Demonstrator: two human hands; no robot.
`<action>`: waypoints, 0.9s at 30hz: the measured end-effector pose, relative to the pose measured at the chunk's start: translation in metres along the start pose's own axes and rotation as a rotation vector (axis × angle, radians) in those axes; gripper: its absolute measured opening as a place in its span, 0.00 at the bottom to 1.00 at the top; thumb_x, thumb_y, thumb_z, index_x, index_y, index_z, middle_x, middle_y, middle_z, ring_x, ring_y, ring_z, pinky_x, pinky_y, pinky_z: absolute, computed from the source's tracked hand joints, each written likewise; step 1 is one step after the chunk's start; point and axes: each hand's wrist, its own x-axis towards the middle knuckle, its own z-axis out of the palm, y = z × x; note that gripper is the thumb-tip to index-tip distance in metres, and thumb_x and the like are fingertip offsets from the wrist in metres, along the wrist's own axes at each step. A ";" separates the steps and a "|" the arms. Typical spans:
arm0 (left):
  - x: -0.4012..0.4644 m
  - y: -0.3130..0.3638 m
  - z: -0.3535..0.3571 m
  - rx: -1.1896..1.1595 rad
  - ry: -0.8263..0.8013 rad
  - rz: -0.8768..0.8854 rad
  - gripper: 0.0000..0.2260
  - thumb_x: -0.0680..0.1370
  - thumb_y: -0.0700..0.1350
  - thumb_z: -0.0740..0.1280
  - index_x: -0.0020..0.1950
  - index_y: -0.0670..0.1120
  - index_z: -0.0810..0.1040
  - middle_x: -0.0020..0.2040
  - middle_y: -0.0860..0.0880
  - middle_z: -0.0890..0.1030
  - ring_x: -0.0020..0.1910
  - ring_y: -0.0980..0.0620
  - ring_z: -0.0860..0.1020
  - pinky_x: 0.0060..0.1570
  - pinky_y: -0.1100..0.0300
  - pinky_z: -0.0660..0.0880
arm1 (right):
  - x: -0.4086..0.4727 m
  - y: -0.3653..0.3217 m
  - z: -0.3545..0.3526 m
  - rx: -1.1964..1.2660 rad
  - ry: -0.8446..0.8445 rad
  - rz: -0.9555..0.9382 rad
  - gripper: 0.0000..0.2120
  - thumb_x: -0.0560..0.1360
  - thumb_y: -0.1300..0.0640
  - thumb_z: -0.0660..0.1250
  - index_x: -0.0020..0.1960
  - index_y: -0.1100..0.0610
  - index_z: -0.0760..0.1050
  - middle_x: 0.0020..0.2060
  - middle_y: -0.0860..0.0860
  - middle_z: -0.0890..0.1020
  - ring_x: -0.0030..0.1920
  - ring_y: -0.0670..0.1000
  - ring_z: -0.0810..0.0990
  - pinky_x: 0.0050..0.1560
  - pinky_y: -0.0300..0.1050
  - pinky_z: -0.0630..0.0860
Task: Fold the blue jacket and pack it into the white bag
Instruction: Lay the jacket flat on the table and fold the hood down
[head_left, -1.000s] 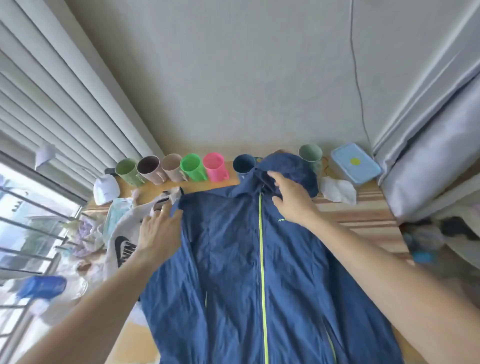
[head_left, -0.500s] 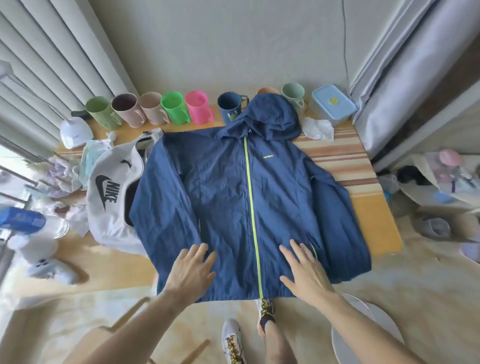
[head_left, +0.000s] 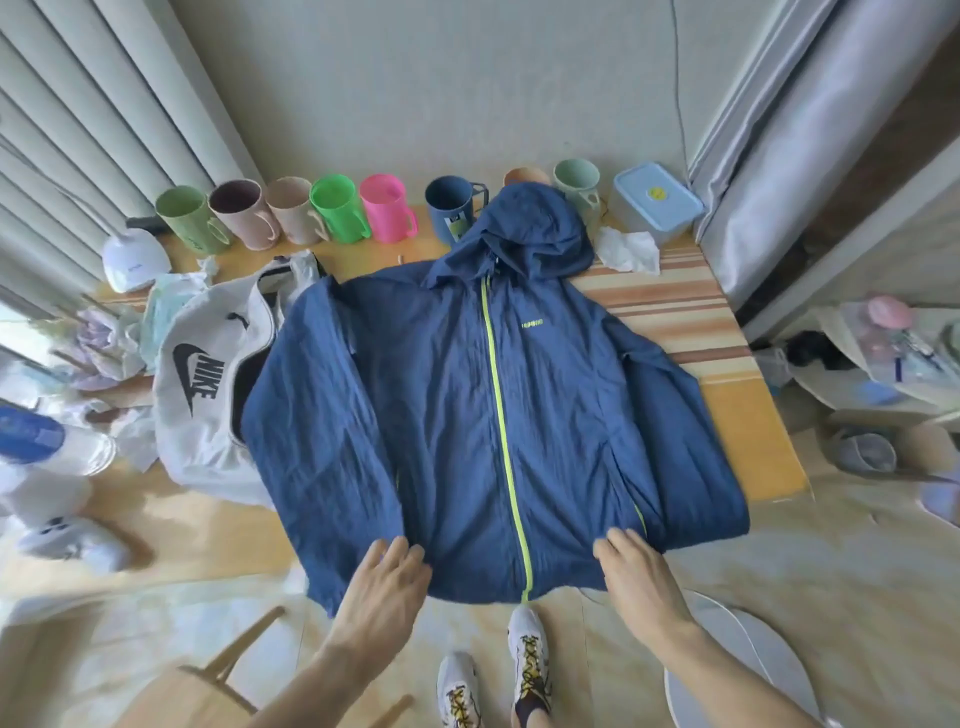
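Observation:
The blue jacket (head_left: 467, 405) lies spread flat on the table, front up, with a yellow-green zip down the middle, the hood toward the wall and its hem hanging over the near edge. The white bag (head_left: 208, 384) with a black logo lies to its left, partly under the left sleeve. My left hand (head_left: 387, 584) rests on the hem left of the zip, fingers bent onto the cloth. My right hand (head_left: 636, 574) rests on the hem right of the zip, near a pocket. Whether either hand pinches the fabric is unclear.
A row of mugs (head_left: 337, 210) stands along the wall behind the jacket, with a blue-lidded box (head_left: 657, 202) and a crumpled tissue (head_left: 626, 249) at the back right. Plastic bags and bottles clutter the left. A wooden stool (head_left: 223, 675) and my shoes (head_left: 527, 654) are below the table's edge.
Both hands moved from the collar and shoulder down to the hem. Since half a second ago they have spread apart along the hem, and the view has tilted down.

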 end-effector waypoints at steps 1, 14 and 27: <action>-0.007 0.007 0.001 -0.009 0.026 0.026 0.05 0.65 0.38 0.69 0.37 0.47 0.78 0.38 0.47 0.75 0.41 0.44 0.71 0.44 0.51 0.65 | -0.011 0.002 0.000 0.009 -0.002 0.003 0.24 0.45 0.73 0.78 0.32 0.55 0.72 0.31 0.51 0.74 0.31 0.54 0.77 0.25 0.47 0.74; 0.023 0.017 -0.028 -0.211 -0.303 -0.085 0.25 0.60 0.64 0.69 0.52 0.53 0.82 0.59 0.44 0.84 0.52 0.46 0.84 0.52 0.52 0.81 | -0.005 0.020 -0.032 0.077 -0.091 0.041 0.23 0.53 0.59 0.83 0.41 0.50 0.74 0.39 0.46 0.74 0.37 0.48 0.78 0.26 0.38 0.73; 0.326 -0.021 -0.122 -0.829 -0.041 -0.687 0.24 0.81 0.59 0.60 0.74 0.49 0.68 0.65 0.50 0.78 0.64 0.46 0.76 0.60 0.50 0.74 | 0.320 0.098 -0.122 0.412 0.203 0.158 0.29 0.78 0.54 0.67 0.75 0.60 0.63 0.69 0.60 0.73 0.66 0.63 0.73 0.60 0.56 0.74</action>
